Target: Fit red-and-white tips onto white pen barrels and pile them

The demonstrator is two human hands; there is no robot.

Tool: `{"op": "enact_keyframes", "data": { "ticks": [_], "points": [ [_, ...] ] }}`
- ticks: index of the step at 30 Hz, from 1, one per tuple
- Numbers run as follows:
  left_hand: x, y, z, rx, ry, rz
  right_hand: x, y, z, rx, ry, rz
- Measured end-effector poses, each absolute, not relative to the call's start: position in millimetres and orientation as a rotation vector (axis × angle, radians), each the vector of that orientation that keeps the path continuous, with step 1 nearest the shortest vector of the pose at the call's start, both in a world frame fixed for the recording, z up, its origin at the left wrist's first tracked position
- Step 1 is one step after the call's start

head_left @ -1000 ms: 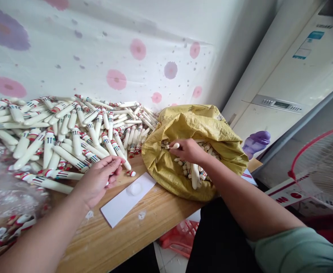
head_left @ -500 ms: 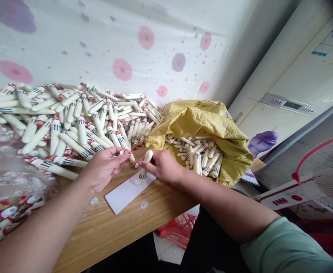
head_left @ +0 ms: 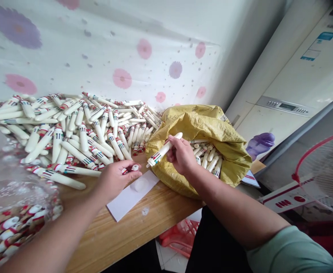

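My right hand (head_left: pixel 182 154) grips a white multicolour pen (head_left: pixel 161 152) near its rounded end, beside the front rim of a yellow woven sack (head_left: pixel 169 178). The pen slants, with its coloured sliders and bare narrow tip pointing down-left. My left hand (head_left: pixel 118 178) pinches a small white-and-red pen topper (head_left: pixel 135 167); another red-and-white bit shows between its fingers. Just below lies a white card strip (head_left: pixel 123 206) with a round, whitish translucent patch (head_left: pixel 140 185) on it. More white pens lie inside the sack.
A large heap of white pens with red-and-white toppers (head_left: pixel 82 132) covers the table's back left. Loose toppers fill a clear plastic bag (head_left: pixel 10 227) at front left. A red-rimmed fan (head_left: pixel 320 151) and a white cabinet (head_left: pixel 291 83) stand right; a red plastic basket (head_left: pixel 180 237) is below.
My right hand has lifted the pen off the patch on the card and moved it up and right, its tip now down-left. My left hand has shifted slightly right and down with the topper.
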State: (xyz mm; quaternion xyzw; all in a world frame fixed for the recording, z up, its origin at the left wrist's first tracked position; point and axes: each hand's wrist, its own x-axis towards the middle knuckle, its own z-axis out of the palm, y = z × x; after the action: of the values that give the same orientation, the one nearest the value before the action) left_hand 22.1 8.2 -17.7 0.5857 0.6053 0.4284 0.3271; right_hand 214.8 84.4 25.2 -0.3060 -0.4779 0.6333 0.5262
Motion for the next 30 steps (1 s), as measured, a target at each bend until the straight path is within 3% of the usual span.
{"op": "enact_keyframes", "data": {
  "ticks": [11, 22, 30],
  "points": [
    [28, 2, -11, 1.961, 1.656, 1.064, 208, 77, 12, -0.68, -1.387, 1.266],
    [34, -2, -16, 2.086, 1.633, 1.156, 196, 60, 4, -0.583, -1.689, 0.701],
    [40, -3, -23, 1.828, 1.578, 1.091, 187, 63, 21, -0.648, -1.745, 0.798]
  ]
}}
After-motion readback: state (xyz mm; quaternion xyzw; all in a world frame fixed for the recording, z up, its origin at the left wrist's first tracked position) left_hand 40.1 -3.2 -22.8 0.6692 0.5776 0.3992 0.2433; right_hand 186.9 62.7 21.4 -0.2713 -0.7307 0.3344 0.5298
